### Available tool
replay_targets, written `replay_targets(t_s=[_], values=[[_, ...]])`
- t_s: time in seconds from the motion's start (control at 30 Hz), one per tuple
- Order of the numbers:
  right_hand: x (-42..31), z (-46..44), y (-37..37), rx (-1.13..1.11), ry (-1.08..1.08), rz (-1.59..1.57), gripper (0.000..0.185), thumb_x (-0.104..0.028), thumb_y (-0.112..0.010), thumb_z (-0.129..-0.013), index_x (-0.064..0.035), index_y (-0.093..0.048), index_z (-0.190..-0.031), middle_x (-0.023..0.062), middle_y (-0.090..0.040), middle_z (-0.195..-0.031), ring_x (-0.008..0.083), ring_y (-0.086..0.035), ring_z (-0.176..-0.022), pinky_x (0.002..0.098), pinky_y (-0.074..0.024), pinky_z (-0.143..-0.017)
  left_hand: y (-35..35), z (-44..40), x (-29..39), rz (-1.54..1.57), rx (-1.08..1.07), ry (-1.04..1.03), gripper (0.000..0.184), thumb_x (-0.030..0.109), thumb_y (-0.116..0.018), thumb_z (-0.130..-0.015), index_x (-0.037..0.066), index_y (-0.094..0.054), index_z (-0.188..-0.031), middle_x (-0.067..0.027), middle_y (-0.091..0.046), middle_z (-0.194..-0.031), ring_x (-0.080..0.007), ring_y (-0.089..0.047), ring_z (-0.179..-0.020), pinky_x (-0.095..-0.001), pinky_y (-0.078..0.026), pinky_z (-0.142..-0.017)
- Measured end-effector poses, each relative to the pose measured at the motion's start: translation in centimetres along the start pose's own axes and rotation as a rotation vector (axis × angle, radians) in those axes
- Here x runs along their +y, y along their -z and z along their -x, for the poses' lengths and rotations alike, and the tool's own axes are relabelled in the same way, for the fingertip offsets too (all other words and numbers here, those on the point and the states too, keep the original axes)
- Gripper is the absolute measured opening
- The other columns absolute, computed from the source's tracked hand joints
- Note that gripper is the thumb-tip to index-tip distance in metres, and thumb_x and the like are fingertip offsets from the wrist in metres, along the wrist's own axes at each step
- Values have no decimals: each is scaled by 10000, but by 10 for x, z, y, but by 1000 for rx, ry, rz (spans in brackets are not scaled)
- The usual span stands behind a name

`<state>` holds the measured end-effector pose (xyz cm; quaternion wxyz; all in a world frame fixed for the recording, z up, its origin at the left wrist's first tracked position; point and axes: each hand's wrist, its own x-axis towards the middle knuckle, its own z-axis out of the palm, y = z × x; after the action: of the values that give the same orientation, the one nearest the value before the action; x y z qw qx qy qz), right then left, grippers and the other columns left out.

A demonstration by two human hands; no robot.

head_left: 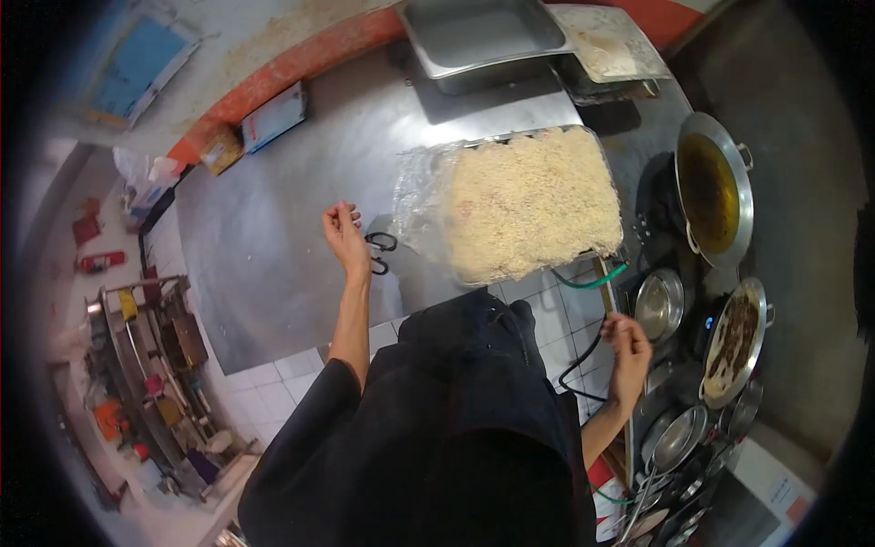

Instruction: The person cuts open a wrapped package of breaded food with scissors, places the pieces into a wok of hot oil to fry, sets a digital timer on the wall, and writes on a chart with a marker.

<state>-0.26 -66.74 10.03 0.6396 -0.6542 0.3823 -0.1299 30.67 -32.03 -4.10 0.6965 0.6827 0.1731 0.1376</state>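
Observation:
My left hand [344, 239] hovers above the steel table, its fingers loosely bent and slightly apart with nothing visible in them. Just beside its wrist lie the black handles of what look like scissors [381, 242]; the blades cannot be made out. My right hand [627, 360] hangs at the right, near the stove side, with relaxed, half-curled fingers and no object showing in it. Between and beyond both hands, a tray heaped with pale yellow crumb-like food [538, 201] sits at the table's edge. Clear plastic wrap [421, 196] is bunched along its left side.
A deep steel pan [488, 36] stands at the back. On the right are a wok of brown oil [709, 193], a metal bowl [660, 304], a pan with dark food [736, 342] and a strainer [679, 438]. A green hose [592, 283] runs beside the tray.

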Motion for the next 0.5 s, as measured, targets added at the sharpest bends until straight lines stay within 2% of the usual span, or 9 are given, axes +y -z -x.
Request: replay_targets(t_s=[0.07, 0.17, 0.2, 0.27, 0.3, 0.33, 0.37, 0.47, 0.5], values=[[-3, 6, -24, -248, -101, 177, 224, -171, -607, -990, 20, -707, -1053, 52, -700, -964, 120, -604, -869, 279, -474, -825, 13, 6, -9, -116, -6, 78, 222, 233, -607, -994, 24, -557, -1050, -38, -609, -926, -106, -563, -815, -265, -465, -709], [16, 12, -54, -668, -241, 202, 250, -168, -609, -979, 33, -687, -1107, 105, -719, -1051, 165, -647, -1001, 293, -475, -924, 22, 20, -21, -109, -2, 22, 200, 167, -635, -968, 11, -557, -1065, -42, -596, -940, -91, -547, -792, -246, -459, -697], [24, 14, -64, -684, -235, 205, 250, -168, -609, -979, 33, -687, -1107, 105, -719, -1051, 165, -647, -1001, 293, -475, -924, 23, 26, -23, -105, -13, 24, 197, 152, -637, -965, 6, -555, -1071, -43, -593, -938, -86, -542, -784, -241, -458, -693], [47, 15, -78, -879, -227, 438, 287, -190, -578, -986, 40, -672, -1131, 153, -712, -1102, 260, -665, -1031, 332, -477, -947, 22, 45, -10, -103, 1, 6, 201, 137, -639, -956, 4, -554, -1080, -49, -593, -940, -85, -539, -784, -238, -456, -696], [64, 13, -80, -882, -220, 442, 287, -190, -578, -986, 40, -672, -1131, 153, -712, -1102, 260, -665, -1031, 332, -477, -947, 20, 54, -2, -102, -32, 93, 205, 135, -642, -951, 5, -556, -1082, -53, -597, -946, -86, -541, -792, -240, -456, -701], [83, 10, -82, -893, -72, 538, 307, -197, -560, -986, 49, -661, -1138, 185, -698, -1121, 325, -656, -1050, 363, -478, -956, 21, 61, 1, -101, -67, 183, 209, 134, -645, -945, 6, -557, -1085, -57, -600, -952, -87, -542, -800, -243, -456, -706], [102, 9, -82, -898, 75, 631, 326, -204, -543, -986, 59, -650, -1146, 217, -684, -1140, 390, -647, -1068, 394, -478, -964, 24, 62, -17, -143, -92, 82, 213, 134, -644, -938, 12, -561, -1091, -56, -605, -958, -98, -550, -823, -252, -463, -721], [131, 0, -98, -961, -105, 695, 335, -226, -530, -969, 52, -671, -1091, 236, -694, -1026, 419, -640, -1054, 375, -447, -1000, 21, 89, -13, -173, -163, 51, 212, 138, -638, -941, 17, -564, -1098, -52, -608, -964, -108, -558, -843, -262, -472, -737], [154, -3, -102, -953, -102, 698, 335, -226, -530, -969, 52, -671, -1091, 236, -694, -1026, 419, -640, -1054, 375, -447, -1000, 23, 97, -11, -209, -205, 54, 212, 140, -635, -943, 24, -565, -1106, -56, -606, -990, -120, -563, -881, -267, -478, -758]])
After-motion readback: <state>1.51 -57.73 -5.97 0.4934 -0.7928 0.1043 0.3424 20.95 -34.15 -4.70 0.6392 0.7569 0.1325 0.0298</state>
